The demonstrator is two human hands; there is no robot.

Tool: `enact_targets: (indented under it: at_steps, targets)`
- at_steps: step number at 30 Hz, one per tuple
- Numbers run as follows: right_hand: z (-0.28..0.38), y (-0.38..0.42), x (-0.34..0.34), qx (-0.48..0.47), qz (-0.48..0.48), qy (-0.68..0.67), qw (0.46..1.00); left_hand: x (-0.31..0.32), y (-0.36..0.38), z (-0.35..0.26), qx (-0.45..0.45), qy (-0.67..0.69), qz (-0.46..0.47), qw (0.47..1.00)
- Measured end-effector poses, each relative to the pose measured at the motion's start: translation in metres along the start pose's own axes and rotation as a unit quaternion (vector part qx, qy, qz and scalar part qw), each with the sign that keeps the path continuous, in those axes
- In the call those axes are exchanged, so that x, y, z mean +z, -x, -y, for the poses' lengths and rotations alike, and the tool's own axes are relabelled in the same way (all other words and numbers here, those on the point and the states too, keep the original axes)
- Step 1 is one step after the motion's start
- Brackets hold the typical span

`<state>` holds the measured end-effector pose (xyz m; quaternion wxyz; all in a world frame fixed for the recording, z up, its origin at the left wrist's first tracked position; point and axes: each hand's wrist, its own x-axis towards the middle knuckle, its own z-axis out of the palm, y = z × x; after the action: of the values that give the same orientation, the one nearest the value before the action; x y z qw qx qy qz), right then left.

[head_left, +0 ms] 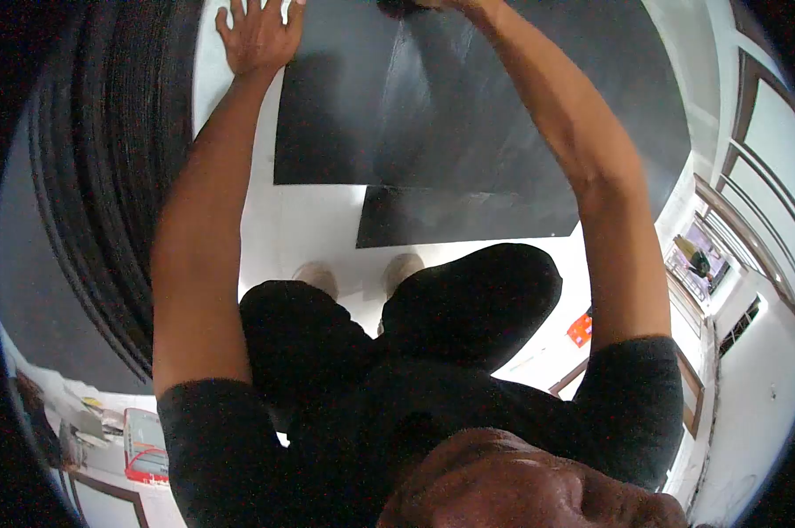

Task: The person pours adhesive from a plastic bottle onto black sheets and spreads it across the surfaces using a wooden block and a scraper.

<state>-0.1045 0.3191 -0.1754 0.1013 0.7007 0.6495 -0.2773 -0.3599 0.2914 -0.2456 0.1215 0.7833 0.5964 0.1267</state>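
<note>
A large black sheet [468, 106] lies flat on the white floor [309, 229], with a second black sheet [450, 220] showing under its near edge. My left hand [258, 37] rests flat with fingers spread at the sheet's far left corner, partly on the floor. My right hand [455, 5] reaches to the top edge of the view beside a dark object [402, 7]. Most of that hand is cut off. My knees and both feet [362, 275] are just short of the sheets.
A tall stack of dark layered material [107, 158] curves along the left. A small red object [581, 330] lies on the floor at the right. A red and white item [147, 444] sits at the lower left. Framed windows [750, 158] line the right wall.
</note>
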Motion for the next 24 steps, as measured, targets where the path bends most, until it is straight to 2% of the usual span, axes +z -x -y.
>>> enact_targets:
  at_steps: [1,2,3,5,6,7,8,9,10,11,13,14,15,17,19,20,24]
  targets:
    - [0.003,0.005,0.011,-0.004,-0.003,-0.003,1.0,0.005,-0.002,0.004,0.004,0.023,-0.023,0.999]
    - [0.027,0.027,0.009,0.066,0.013,-0.022,0.997,0.01,0.0,0.008,0.014,0.033,-0.04,0.999]
    - [0.038,0.047,0.01,0.066,0.01,-0.025,0.997,0.014,0.001,0.012,0.018,0.03,-0.042,0.998]
    - [0.048,0.077,0.013,-0.045,0.123,0.03,0.991,0.024,-0.003,0.023,0.012,0.101,-0.047,0.994]
    - [0.059,0.092,0.022,0.035,0.123,0.016,0.992,0.028,-0.005,0.027,0.018,0.103,-0.046,0.993]
    - [0.063,0.1,0.036,0.035,0.118,0.013,0.992,0.038,-0.008,0.034,0.023,0.101,-0.049,0.993]
    - [0.067,0.109,0.053,0.0,0.084,0.066,0.994,0.044,-0.009,0.039,-0.001,0.157,-0.034,0.987]
    - [0.07,0.12,0.069,-0.035,0.05,0.118,0.991,0.05,-0.007,0.043,-0.024,0.212,-0.017,0.977]
    - [0.077,0.131,0.08,-0.034,0.046,0.114,0.992,0.034,0.0,0.033,-0.063,0.39,-0.016,0.918]
    - [0.084,0.143,0.088,-0.053,0.06,0.103,0.991,0.016,0.011,0.022,-0.057,0.388,-0.018,0.92]
    - [0.1,0.168,0.108,-0.068,0.064,0.092,0.991,-0.014,0.029,0.002,-0.145,0.47,0.012,0.871]
    - [0.108,0.179,0.122,-0.079,0.043,0.103,0.991,-0.005,0.026,0.019,-0.06,0.413,-0.016,0.908]
    - [0.112,0.191,0.133,-0.09,0.022,0.114,0.989,0.007,0.028,0.028,-0.052,0.414,-0.02,0.909]
    - [0.108,0.201,0.13,-0.117,-0.021,0.113,0.986,-0.014,0.041,0.022,-0.114,0.338,0.013,0.934]
    - [0.104,0.2,0.116,-0.068,0.037,0.018,0.997,-0.028,0.056,0.024,-0.124,0.348,0.01,0.929]
    - [0.103,0.204,0.102,-0.077,0.038,0.022,0.996,-0.034,0.064,0.026,-0.136,0.359,0.01,0.923]
    - [0.092,0.216,0.072,-0.118,-0.022,0.014,0.993,-0.038,0.096,0.042,-0.172,0.258,0.023,0.95]
